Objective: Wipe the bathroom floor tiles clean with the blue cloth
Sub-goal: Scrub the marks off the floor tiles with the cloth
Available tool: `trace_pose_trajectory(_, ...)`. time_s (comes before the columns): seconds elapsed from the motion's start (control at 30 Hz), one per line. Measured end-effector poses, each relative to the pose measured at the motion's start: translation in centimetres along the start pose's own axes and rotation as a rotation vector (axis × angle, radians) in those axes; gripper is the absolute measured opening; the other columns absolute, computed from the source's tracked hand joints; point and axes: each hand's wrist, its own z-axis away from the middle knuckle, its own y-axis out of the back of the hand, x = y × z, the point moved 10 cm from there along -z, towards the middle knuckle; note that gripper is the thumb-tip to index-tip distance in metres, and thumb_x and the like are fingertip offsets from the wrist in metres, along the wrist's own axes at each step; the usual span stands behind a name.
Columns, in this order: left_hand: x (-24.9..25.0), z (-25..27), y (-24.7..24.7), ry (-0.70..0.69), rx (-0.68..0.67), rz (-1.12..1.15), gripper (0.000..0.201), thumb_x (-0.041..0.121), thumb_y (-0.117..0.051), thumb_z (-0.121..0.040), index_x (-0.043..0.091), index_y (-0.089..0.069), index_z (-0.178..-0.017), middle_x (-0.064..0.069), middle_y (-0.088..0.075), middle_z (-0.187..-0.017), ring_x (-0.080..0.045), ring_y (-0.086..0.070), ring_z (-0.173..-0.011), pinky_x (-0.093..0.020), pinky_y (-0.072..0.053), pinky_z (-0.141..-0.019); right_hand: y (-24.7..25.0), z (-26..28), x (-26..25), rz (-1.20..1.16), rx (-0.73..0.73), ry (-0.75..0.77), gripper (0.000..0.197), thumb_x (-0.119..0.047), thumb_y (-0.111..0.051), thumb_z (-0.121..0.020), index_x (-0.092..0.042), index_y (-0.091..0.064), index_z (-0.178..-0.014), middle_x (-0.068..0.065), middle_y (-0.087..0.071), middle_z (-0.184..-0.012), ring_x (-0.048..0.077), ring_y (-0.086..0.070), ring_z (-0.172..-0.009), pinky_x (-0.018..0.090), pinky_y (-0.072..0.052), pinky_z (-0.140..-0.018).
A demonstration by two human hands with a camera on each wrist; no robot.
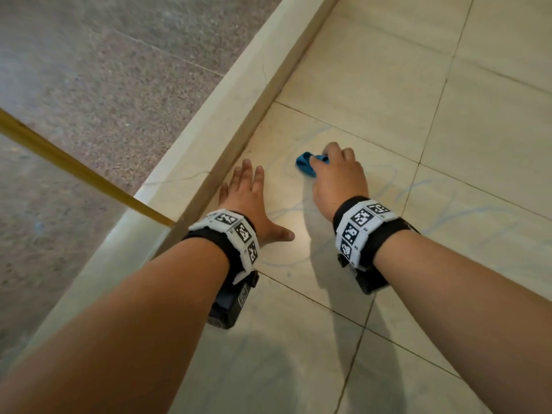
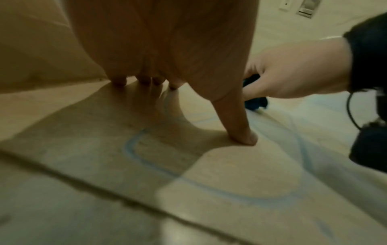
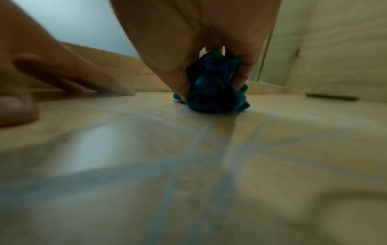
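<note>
While right hand [image 1: 337, 177] fingers clutch blue cloth [image 1: 306, 164], left hand [image 1: 249, 201] splayed beside kerb [image 1: 209, 138]

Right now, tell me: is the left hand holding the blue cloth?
No. The left hand lies flat with fingers spread on the floor tiles, while the right hand grips the blue cloth.

I see beige floor tiles [image 1: 373, 85] with dark grout lines. A raised cream curb [image 1: 209, 138] borders speckled grey stone flooring [image 1: 89, 70] at left.
</note>
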Motion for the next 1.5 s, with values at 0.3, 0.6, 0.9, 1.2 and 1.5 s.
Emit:
trace_pose_trajectory(0.3,0.3,-0.1,0.2,0.011,-0.051,-0.025,0.143,0.071,-0.073,-0.062,0.016,0.027,-0.148,-0.005,0.034,-0.154,-0.023,0.024,-0.145,-0.045,0.002,-0.12,-0.2,-4.6,2.3,-0.351,0.048,-0.059,0.035,-0.013,-0.052,-0.092,-0.018,-0.057,-0.126,0.011,-0.05,-0.12,0.028,-0.045,-0.106,0.033,-0.039,-0.089)
trace_pose_trajectory(0.6,0.2,-0.2,0.4,0.003,-0.049,-0.018,0.144,0.072,-0.074,-0.061,0.016,0.026,-0.148,-0.005,0.033,-0.155,-0.025,0.023,-0.145,-0.045,0.002,-0.121,-0.2,-6.4,3.6,-0.336,0.013,-0.014,0.036,-0.009,-0.049,-0.092,-0.022,-0.06,-0.124,0.012,-0.044,-0.113,0.032,-0.041,-0.105,0.037,-0.04,-0.091)
trace_pose_trajectory(0.9,1.1,-0.1,1.3,0.041,-0.063,-0.048,0.144,0.064,-0.08,-0.06,0.011,0.02,-0.15,-0.009,0.025,-0.158,-0.029,0.014,-0.147,-0.049,-0.009,-0.12,0.0,-5.7,0.8,-0.207,-0.046,0.1,0.045,-0.007,-0.044,-0.089,-0.02,-0.052,-0.131,0.011,-0.04,-0.115,0.033,-0.037,-0.104,0.038,-0.04,-0.088)
trace_pose_trajectory(1.2,0.8,-0.1,1.2,0.039,-0.045,-0.022,0.145,0.064,-0.081,-0.059,0.013,0.02,-0.15,-0.008,0.025,-0.158,-0.027,0.015,-0.147,-0.048,-0.009,-0.12,0.0,-6.3,0.7,-0.263,0.003,0.142,0.042,-0.004,-0.047,-0.09,-0.018,-0.055,-0.128,0.012,-0.047,-0.113,0.033,-0.041,-0.105,0.038,-0.041,-0.089)
trace_pose_trajectory(1.5,0.8,-0.2,1.2,0.044,-0.051,-0.007,0.145,0.062,-0.081,-0.059,0.015,0.022,-0.15,-0.006,0.027,-0.157,-0.027,0.015,-0.147,-0.047,-0.007,-0.12,-0.6,-5.9,1.4,-0.173,-0.042,0.126,0.049,-0.002,-0.039,-0.092,-0.024,-0.046,-0.136,0.013,-0.036,-0.12,0.034,-0.034,-0.103,0.04,-0.039,-0.089)
